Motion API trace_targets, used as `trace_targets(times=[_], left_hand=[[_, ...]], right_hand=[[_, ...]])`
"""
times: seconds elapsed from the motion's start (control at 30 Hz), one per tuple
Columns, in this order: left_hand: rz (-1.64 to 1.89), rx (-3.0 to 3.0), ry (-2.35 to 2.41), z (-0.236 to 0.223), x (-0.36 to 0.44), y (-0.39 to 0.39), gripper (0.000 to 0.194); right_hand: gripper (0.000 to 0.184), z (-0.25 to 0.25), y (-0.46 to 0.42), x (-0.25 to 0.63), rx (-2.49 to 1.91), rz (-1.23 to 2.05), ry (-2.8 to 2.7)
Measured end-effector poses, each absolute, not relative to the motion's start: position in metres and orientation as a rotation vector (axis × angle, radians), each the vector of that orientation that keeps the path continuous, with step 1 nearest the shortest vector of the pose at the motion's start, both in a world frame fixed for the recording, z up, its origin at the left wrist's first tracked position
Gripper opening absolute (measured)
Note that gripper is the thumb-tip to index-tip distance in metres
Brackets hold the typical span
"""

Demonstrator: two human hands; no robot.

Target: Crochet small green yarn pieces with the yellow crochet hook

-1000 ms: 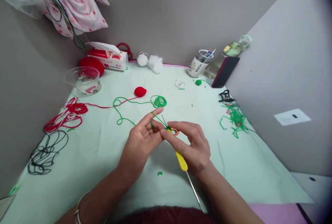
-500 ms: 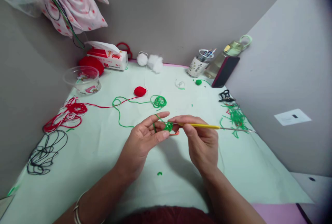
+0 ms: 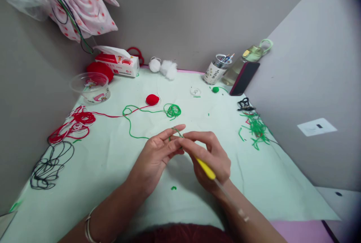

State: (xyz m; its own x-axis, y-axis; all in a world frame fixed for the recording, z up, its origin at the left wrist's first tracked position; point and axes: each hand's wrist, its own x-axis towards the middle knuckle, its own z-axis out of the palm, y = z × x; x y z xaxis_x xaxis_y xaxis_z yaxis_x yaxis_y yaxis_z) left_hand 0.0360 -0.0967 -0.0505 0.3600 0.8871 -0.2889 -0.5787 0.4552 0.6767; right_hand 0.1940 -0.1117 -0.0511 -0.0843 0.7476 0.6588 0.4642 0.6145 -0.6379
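Near the middle of the table, my left hand (image 3: 153, 156) pinches a small green crochet piece, now mostly hidden by the fingers, with green yarn (image 3: 177, 132) running over its raised index finger. My right hand (image 3: 211, 156) grips a crochet hook (image 3: 205, 168) by its yellow handle, fingertips meeting those of the left. The hook's shaft slants down over the right wrist; its working tip is hidden. From the left hand the yarn trails back to a loose green coil (image 3: 172, 111) on the table.
A red ball (image 3: 152, 100) lies behind the hands. Red, white and black yarn tangles (image 3: 52, 166) cover the left. Plastic tub (image 3: 96, 89), tissue pack (image 3: 121, 64), pen jar (image 3: 216, 71), bottle (image 3: 237, 64) and phone (image 3: 244, 78) line the back. Green scraps (image 3: 258, 128) and black scissors (image 3: 245, 104) lie right.
My right hand has turned and moved closer to the left; the hook swung from nearly level to slanting down toward me. The green piece went from visible to mostly covered by fingers.
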Motion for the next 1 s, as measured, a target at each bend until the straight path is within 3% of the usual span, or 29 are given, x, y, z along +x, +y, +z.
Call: trace_targets(times=[0.13,0.27,0.33,0.43,0.53,0.67,0.77,0.9,1.0], left_hand=[[1.007,0.445,0.69,-0.047,0.033,-0.092,0.028],[1.068,0.552,0.734,-0.046,0.034,-0.094,0.031],[1.103,0.612,0.77,-0.048,0.037,-0.097,0.036],[1.091,0.61,0.767,-0.051,0.041,-0.102,0.043],[0.974,0.499,0.656,-0.052,0.04,-0.099,0.035],[0.987,0.451,0.64,-0.049,0.035,-0.091,0.023],[1.092,0.573,0.735,-0.048,0.035,-0.092,0.029],[1.143,0.676,0.823,-0.05,0.039,-0.1,0.05],[1.102,0.672,0.806,-0.05,0.041,-0.102,0.053]], right_hand=[[0.022,-0.045,-0.103,0.201,-0.932,0.645,-1.438],[0.017,-0.043,-0.099,0.199,-0.895,0.917,-1.277],[0.018,-0.047,-0.103,0.194,-0.917,0.825,-1.377],[0.033,-0.054,-0.11,0.189,-1.01,0.415,-1.646],[0.04,-0.055,-0.111,0.191,-1.035,0.17,-1.757],[0.021,-0.046,-0.103,0.2,-0.998,0.522,-1.476],[0.018,-0.043,-0.099,0.199,-0.952,0.858,-1.275],[0.02,-0.048,-0.104,0.19,-0.994,0.599,-1.516],[0.031,-0.049,-0.106,0.186,-0.973,0.407,-1.618]])
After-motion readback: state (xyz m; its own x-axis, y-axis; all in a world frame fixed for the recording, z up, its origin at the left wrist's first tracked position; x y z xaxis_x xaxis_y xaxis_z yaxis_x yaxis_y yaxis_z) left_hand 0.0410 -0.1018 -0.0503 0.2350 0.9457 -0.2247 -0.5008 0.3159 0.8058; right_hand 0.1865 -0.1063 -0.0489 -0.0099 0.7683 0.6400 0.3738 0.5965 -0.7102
